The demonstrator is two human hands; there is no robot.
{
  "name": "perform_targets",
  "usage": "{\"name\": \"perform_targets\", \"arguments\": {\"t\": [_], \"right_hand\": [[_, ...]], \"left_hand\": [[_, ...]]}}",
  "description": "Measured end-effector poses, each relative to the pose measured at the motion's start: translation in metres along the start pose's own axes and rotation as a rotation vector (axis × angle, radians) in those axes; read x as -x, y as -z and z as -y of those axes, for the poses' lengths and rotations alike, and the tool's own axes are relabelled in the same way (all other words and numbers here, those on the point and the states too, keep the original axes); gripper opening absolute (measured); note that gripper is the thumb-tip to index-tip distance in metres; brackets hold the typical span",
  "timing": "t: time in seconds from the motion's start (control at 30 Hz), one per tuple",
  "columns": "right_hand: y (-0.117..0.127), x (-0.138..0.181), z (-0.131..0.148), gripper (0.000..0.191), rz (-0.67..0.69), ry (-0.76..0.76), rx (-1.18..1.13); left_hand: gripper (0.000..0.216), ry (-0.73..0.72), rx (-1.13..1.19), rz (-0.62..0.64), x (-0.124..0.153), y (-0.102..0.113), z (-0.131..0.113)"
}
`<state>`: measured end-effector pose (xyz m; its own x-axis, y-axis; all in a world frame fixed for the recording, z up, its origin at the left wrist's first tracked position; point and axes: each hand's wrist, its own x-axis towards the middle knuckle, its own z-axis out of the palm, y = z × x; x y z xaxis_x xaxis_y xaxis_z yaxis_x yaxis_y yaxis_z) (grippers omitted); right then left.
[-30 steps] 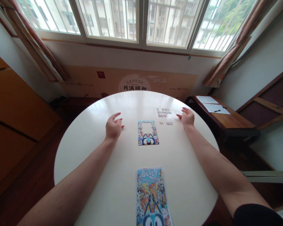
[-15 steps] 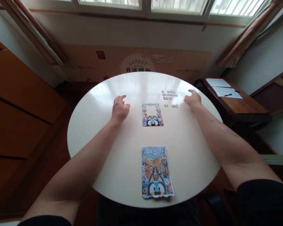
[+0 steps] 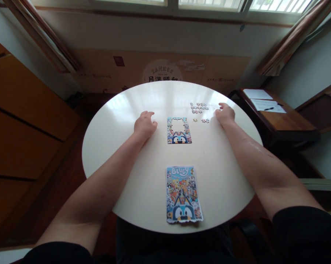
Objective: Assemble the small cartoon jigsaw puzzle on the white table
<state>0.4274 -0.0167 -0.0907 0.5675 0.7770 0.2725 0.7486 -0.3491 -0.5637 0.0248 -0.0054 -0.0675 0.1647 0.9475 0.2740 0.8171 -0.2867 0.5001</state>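
Smoothly glossy, the round white table [image 3: 212, 172] bears a rectangular, hollow-centred jigsaw puzzle [image 3: 179, 139] between 2 hands: left hand [image 3: 145, 124], fingers loosely parted; right hand [image 3: 226, 114], curled, contents I cannot tell. Knobbly loose pieces [image 3: 199, 108] intervene rightward; nearer lies 1 ragged-edged Bluey poster [image 3: 183, 194].

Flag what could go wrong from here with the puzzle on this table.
The right hand is close beside the loose pieces, so a careless sweep might scatter them.
The left hand is near the puzzle, whose open centre could perhaps let its border shift if bumped.
The printed sheet lies near the table's near edge and might get knocked off.
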Motion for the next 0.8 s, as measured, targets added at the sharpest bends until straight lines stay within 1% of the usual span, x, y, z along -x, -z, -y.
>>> {"name": "perform_targets", "arguments": {"t": [0.13, 0.2, 0.27, 0.33, 0.43, 0.5, 0.57, 0.67, 0.8], "right_hand": [[-0.002, 0.004, 0.002, 0.049, -0.029, -0.022, -0.092], [-0.004, 0.004, 0.001, 0.048, -0.032, -0.024, -0.151], [-0.005, 0.004, 0.000, 0.048, -0.005, -0.021, -0.179], [-0.007, 0.005, 0.001, 0.047, 0.030, -0.007, -0.177], [-0.009, 0.006, 0.005, 0.039, 0.061, 0.022, -0.148], [-0.009, 0.006, 0.010, 0.040, 0.068, 0.029, -0.117], [-0.009, 0.006, 0.013, 0.041, 0.067, 0.025, -0.083], [-0.008, 0.004, 0.018, 0.042, 0.078, 0.036, -0.027], [-0.005, -0.002, 0.025, 0.042, 0.124, 0.108, 0.043]], "left_hand": [[0.042, -0.039, 0.004, -0.013, 0.002, 0.003, -0.004], [0.038, -0.062, 0.036, -0.046, 0.004, 0.004, -0.005], [0.035, -0.071, 0.110, -0.089, 0.005, 0.006, -0.003], [0.033, -0.027, 0.225, -0.126, 0.004, 0.009, -0.001], [0.031, 0.141, 0.398, -0.135, 0.002, 0.012, 0.004], [0.031, 0.229, 0.493, -0.138, -0.001, 0.013, 0.008], [0.032, 0.279, 0.549, -0.152, -0.004, 0.013, 0.012], [0.030, 0.282, 0.557, -0.175, -0.007, 0.013, 0.018], [0.025, 0.244, 0.540, -0.185, -0.010, 0.012, 0.023]]}}
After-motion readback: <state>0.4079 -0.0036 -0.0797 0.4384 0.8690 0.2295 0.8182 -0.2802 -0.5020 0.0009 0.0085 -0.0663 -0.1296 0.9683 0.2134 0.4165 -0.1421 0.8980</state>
